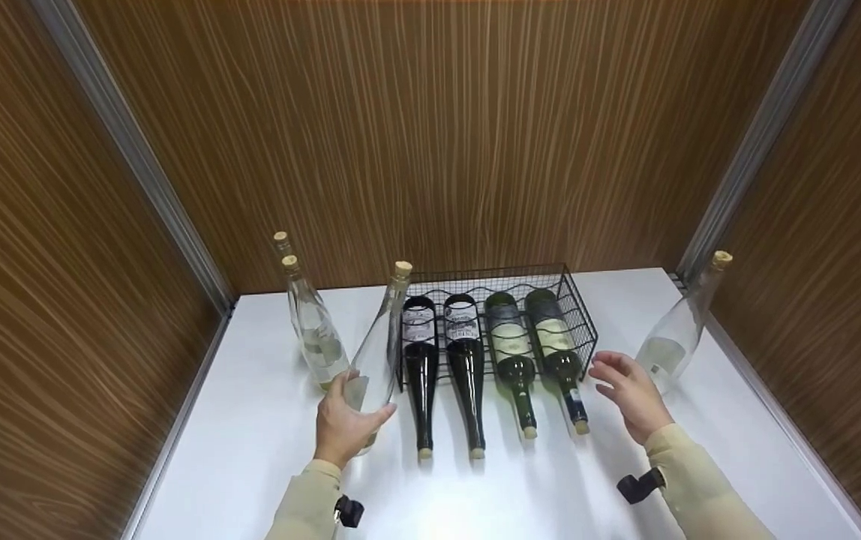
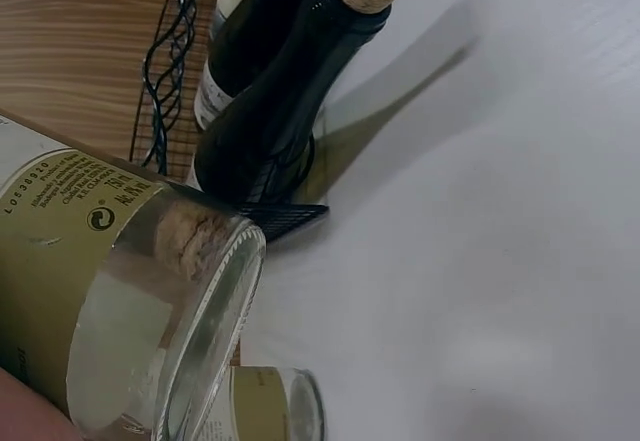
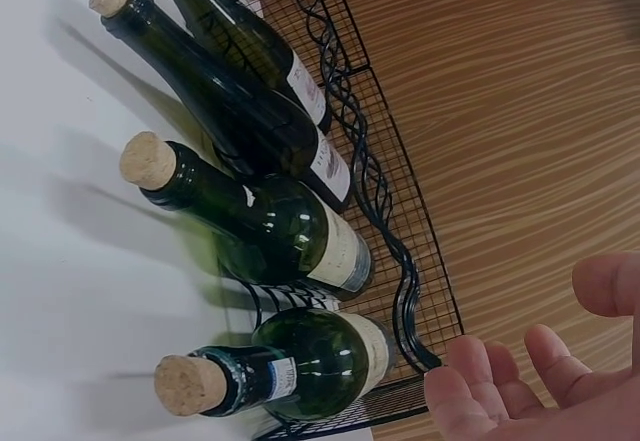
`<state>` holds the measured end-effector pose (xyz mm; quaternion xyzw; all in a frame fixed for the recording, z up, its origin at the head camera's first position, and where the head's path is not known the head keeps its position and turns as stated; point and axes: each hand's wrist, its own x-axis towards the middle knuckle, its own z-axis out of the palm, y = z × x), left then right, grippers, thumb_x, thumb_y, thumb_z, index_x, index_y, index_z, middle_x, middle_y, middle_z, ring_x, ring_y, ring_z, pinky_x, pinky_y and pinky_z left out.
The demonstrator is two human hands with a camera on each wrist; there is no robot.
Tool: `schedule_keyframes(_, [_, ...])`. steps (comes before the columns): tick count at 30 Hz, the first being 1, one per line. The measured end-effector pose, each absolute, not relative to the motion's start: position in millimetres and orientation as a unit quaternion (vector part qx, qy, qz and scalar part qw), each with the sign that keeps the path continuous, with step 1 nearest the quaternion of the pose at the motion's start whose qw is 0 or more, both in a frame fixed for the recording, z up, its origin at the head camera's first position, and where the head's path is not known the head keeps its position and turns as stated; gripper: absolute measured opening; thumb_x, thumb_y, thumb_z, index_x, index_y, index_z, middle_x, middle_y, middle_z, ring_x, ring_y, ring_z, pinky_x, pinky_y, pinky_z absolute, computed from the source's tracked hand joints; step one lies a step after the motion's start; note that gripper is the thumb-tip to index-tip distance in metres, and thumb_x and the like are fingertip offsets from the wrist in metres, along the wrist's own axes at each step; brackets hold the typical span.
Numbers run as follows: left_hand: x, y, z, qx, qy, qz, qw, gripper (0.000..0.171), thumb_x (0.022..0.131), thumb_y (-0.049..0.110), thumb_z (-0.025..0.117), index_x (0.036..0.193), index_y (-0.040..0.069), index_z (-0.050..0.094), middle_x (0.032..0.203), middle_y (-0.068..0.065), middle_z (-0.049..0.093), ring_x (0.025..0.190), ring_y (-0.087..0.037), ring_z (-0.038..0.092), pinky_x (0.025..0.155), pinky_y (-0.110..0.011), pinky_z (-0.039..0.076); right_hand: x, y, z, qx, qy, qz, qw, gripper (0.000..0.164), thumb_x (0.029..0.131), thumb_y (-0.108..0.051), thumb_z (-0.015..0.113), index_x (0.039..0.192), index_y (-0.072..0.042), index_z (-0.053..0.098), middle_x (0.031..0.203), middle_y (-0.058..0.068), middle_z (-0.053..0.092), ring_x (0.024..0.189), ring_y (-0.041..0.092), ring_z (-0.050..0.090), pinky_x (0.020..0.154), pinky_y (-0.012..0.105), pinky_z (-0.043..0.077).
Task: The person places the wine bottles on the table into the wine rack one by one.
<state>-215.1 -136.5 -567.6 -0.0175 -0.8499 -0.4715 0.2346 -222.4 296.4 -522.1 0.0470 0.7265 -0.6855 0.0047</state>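
My left hand (image 1: 348,424) grips a clear, corked glass bottle (image 1: 379,345) low on its body, left of a black wire rack (image 1: 579,304). The bottle leans a little, neck up and to the right. Its base and gold label (image 2: 60,251) fill the lower left of the left wrist view. In the rack lie two dark bottles (image 1: 421,367) and two green bottles (image 1: 514,367), corked necks toward me. My right hand (image 1: 631,394) holds nothing, its fingers loosely bent near the rack's right front corner.
Two more clear corked bottles stand at the left, one (image 1: 318,330) in front of the other (image 1: 281,244). Another clear bottle (image 1: 670,345) stands beyond my right hand. Wood-grain panels (image 1: 475,135) enclose the white table (image 1: 250,450) at the back and sides.
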Motion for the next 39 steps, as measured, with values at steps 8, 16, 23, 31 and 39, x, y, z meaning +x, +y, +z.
schedule_keyframes(8, [-209.5,-135.6,-550.4,-0.082,-0.857,-0.437,0.262,0.081,0.055,0.053,0.082,0.117,0.010,0.052,0.112,-0.005,0.060,0.103,-0.023,0.055,0.086,-0.042,0.044,-221.1,296.5,-513.1,0.037,0.725,-0.688,0.003,0.049,0.094,-0.024,0.051,0.127,0.008,0.033,0.119,0.011,0.043,0.101,0.011,0.052,0.091,0.031,0.042])
schedule_keyframes(16, [-206.5,-135.8,-533.1,-0.138,-0.877,-0.358,0.290,0.083,0.055,0.056,0.080,0.117,0.008,0.053,0.110,-0.002,0.059,0.097,-0.018,0.057,0.080,-0.034,0.048,-219.7,295.1,-503.2,0.018,0.725,-0.689,-0.002,0.046,0.095,-0.024,0.050,0.126,0.006,0.036,0.118,0.012,0.044,0.103,0.014,0.052,0.089,0.029,0.043])
schedule_keyframes(23, [-204.5,-136.3,-525.9,-0.167,-0.884,-0.314,0.303,0.085,0.051,0.056,0.081,0.117,0.010,0.054,0.107,-0.002,0.061,0.095,-0.020,0.059,0.082,-0.034,0.047,-217.4,292.1,-488.6,-0.005,0.712,-0.702,-0.009,0.046,0.094,-0.025,0.052,0.124,0.006,0.036,0.116,0.010,0.046,0.103,0.016,0.053,0.091,0.031,0.042])
schedule_keyframes(31, [-204.2,-133.9,-528.4,-0.219,-0.894,-0.246,0.304,0.085,0.051,0.054,0.082,0.116,0.007,0.054,0.108,-0.002,0.060,0.097,-0.020,0.058,0.087,-0.036,0.045,-213.7,289.3,-471.4,-0.036,0.689,-0.723,-0.023,0.049,0.094,-0.025,0.052,0.124,0.009,0.035,0.113,0.008,0.050,0.104,0.020,0.054,0.091,0.033,0.043])
schedule_keyframes(39, [-202.7,-125.0,-527.0,-0.253,-0.909,-0.185,0.275,0.085,0.052,0.054,0.080,0.119,0.008,0.053,0.109,-0.003,0.061,0.100,-0.020,0.057,0.084,-0.037,0.046,-210.6,268.1,-455.1,-0.074,0.700,-0.710,-0.026,0.049,0.093,-0.024,0.053,0.125,0.009,0.036,0.116,0.014,0.050,0.107,0.024,0.053,0.089,0.031,0.043])
